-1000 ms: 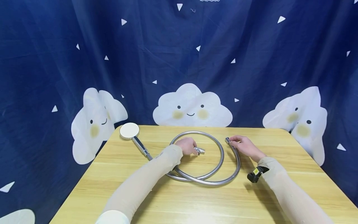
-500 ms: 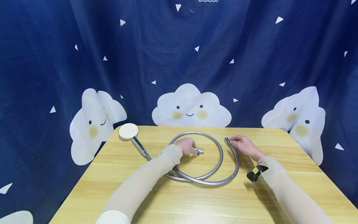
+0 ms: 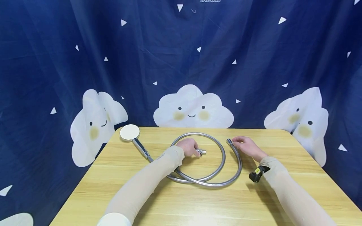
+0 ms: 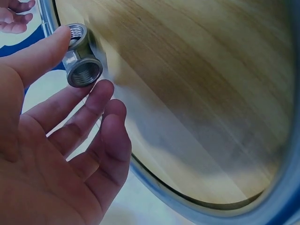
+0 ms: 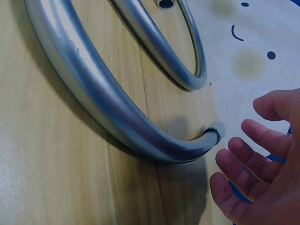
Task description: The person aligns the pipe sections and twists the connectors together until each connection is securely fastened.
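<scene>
My left hand [image 3: 189, 147] pinches a small metal threaded tee fitting [image 3: 202, 152] between thumb and fingertips, inside the loop of the shower hose [image 3: 224, 157]. In the left wrist view, the tee fitting [image 4: 83, 70] shows two openings with inner threads. My right hand [image 3: 249, 148] is beside the hose's free metal end [image 3: 229, 142]. Its fingers [image 5: 239, 166] are loosely bent in the right wrist view, close to that end [image 5: 212, 134] without curling round it. The showerhead [image 3: 129, 132] lies face up at the far left; my left forearm hides part of the hose near its handle.
A light wooden table [image 3: 181, 204] carries everything. Behind it hangs a dark blue curtain [image 3: 175, 40] with clouds and white triangles. A small black camera [image 3: 257, 175] is strapped to my right wrist. The hose crosses over itself near the table's middle.
The view has shifted very slightly. Both hands, the tee fitting and the hose stay in practically the same places.
</scene>
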Demonstrator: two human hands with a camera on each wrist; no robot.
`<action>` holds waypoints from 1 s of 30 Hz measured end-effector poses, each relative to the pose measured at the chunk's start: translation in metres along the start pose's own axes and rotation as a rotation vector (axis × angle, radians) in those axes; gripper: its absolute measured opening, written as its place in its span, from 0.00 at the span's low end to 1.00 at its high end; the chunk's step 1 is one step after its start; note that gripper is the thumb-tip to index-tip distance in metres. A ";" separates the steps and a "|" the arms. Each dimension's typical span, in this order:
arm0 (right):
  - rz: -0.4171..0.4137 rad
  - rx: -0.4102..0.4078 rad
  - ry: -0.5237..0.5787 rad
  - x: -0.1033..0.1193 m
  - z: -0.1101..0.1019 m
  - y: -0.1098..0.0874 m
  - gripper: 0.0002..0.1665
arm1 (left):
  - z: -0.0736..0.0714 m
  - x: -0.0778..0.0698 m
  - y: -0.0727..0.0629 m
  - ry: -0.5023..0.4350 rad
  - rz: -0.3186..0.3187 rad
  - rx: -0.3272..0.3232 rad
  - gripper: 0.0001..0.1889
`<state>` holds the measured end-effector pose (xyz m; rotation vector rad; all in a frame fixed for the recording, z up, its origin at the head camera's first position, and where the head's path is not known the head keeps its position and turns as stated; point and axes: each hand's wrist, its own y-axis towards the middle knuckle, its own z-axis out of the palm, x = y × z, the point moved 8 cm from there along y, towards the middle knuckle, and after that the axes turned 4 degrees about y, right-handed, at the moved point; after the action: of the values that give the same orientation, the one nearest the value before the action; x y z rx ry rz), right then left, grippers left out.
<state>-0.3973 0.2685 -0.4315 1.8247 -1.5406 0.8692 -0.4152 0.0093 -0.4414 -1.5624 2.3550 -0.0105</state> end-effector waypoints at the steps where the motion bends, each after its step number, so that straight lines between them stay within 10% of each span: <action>1: 0.000 -0.001 0.000 0.000 0.000 0.000 0.22 | 0.000 0.000 0.000 0.000 -0.001 0.000 0.11; 30: -0.039 -0.042 -0.116 0.002 -0.005 0.006 0.21 | -0.006 -0.004 -0.006 -0.017 -0.018 -0.047 0.14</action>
<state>-0.4034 0.2704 -0.4262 1.8980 -1.5761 0.7184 -0.4098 0.0096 -0.4335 -1.5988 2.3439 0.0543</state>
